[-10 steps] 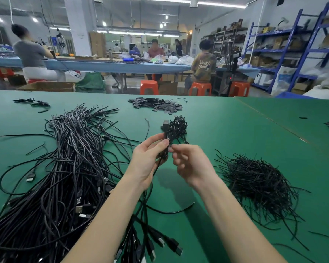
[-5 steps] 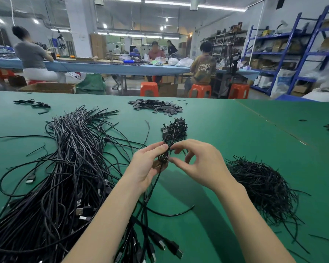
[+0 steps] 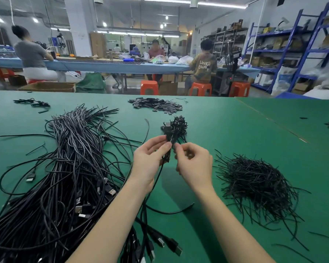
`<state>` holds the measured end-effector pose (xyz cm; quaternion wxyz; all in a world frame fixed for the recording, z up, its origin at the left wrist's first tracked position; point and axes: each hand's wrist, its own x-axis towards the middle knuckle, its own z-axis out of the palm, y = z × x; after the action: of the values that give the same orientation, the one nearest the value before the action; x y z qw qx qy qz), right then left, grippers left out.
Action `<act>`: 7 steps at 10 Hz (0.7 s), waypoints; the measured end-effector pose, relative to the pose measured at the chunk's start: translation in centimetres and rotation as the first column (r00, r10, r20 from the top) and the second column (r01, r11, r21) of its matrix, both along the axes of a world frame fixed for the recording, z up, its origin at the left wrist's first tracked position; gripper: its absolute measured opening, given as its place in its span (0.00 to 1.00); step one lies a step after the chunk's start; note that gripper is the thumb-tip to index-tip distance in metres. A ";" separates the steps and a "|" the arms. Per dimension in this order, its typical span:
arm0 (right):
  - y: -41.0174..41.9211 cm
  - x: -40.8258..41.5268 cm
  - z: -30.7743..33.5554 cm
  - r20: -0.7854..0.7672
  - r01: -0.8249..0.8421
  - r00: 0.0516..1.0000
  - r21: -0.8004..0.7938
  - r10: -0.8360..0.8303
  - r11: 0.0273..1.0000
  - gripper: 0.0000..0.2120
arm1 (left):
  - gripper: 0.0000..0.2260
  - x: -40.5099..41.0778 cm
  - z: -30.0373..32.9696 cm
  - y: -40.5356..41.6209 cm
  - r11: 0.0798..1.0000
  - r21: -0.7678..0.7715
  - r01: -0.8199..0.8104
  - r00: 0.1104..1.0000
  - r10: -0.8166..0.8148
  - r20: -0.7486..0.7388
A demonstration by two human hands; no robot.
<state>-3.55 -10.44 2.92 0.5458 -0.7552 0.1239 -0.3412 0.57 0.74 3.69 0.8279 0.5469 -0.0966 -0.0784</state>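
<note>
Left hand point(image 3: 150, 158), head view: it pinches a coil point(image 3: 176, 130) of thin black cable at its waist, thumb on one side and fingers on the other, above the green table point(image 3: 226, 126) at centre frame. From the other side the right hand point(image 3: 194, 164) meets it, fingertips curled and pinching the same waist. Whether a tie sits between them is too small for me to tell. A plug point(image 3: 167, 124) pokes from the coil's top, and a tail of cable hangs below the left palm.

I judge the coil light, soft and springy; if the pinch slackens, the loops will likely fan open. The waist, where the loops gather, is the place to hold. The plug is the only stiff part.

Just beside the left forearm lies a big heap of loose cables point(image 3: 65, 177) with plugs showing. Near the right wrist is a heap of short black ties point(image 3: 254, 186). Further back sits a small heap of flat black pieces point(image 3: 156, 106). One loose cable point(image 3: 171, 211) curves under both forearms.

Nothing blocks my reach to the ties, but the hanging tail could snag in the cables. Beyond the table, people sit on orange stools at a blue bench, with blue shelving at right.
</note>
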 end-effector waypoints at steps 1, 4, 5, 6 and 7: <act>0.7 0.3 0.9 0.032 -0.164 0.890 0.953 0.455 0.255 0.12 | 0.10 -0.1 -0.1 -0.1 0.998 -0.003 -0.066 0.997 0.066 0.041; 1.0 -0.3 1.0 -0.122 -0.318 0.907 0.428 0.403 0.846 0.07 | 0.04 0.9 -1.2 -0.3 0.990 -0.035 -0.138 0.988 0.135 -0.079; 0.6 0.3 0.8 -0.105 -0.243 0.950 0.339 0.293 0.909 0.04 | 0.03 0.8 -1.3 -0.5 0.986 0.077 -0.147 0.989 0.145 0.022; -0.8 2.3 1.0 -0.133 -0.126 0.979 0.196 0.154 0.973 0.03 | 0.04 0.7 -1.6 -0.4 0.959 0.234 -0.162 0.982 0.134 0.130; -2.6 5.9 2.2 -0.102 -0.020 0.995 -0.053 0.015 0.998 0.05 | 0.03 1.0 -1.6 -0.1 0.949 0.266 -0.169 0.986 0.161 0.052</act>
<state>2.30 -13.03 5.09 0.5210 -0.7872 0.1355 -0.3008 1.55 0.60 2.09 0.7480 0.6615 -0.0512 -0.0133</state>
